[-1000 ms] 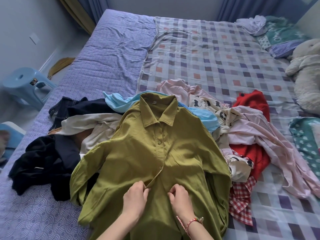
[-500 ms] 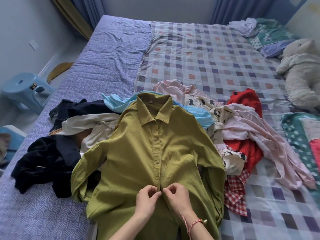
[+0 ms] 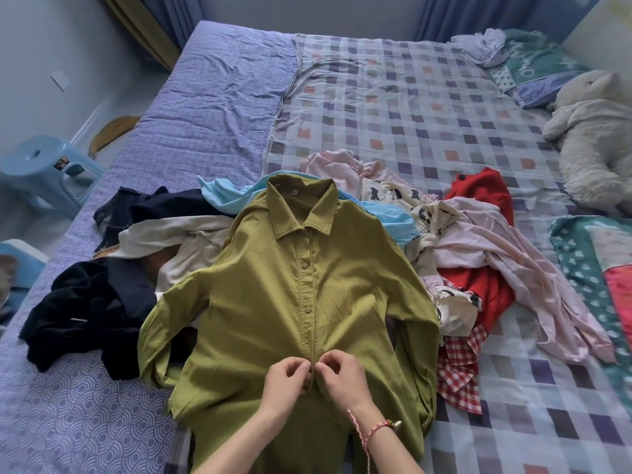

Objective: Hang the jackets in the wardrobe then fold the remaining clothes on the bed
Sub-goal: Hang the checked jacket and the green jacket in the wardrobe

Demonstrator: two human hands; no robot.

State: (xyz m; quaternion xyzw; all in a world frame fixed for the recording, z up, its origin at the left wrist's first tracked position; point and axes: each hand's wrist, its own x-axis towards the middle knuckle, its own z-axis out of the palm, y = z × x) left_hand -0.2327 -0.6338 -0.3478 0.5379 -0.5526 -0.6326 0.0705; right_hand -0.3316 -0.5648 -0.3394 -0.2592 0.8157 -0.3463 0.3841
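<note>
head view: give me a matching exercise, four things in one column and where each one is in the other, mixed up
1 green shirt
2 black garment
3 plush toy
4 blue stool

a floor, left of the bed
b far right edge of the bed
c spread flat, nearest the camera
d purple sheet, left of the shirt

Pairs: 1-c, 2-d, 3-b, 4-a
</note>
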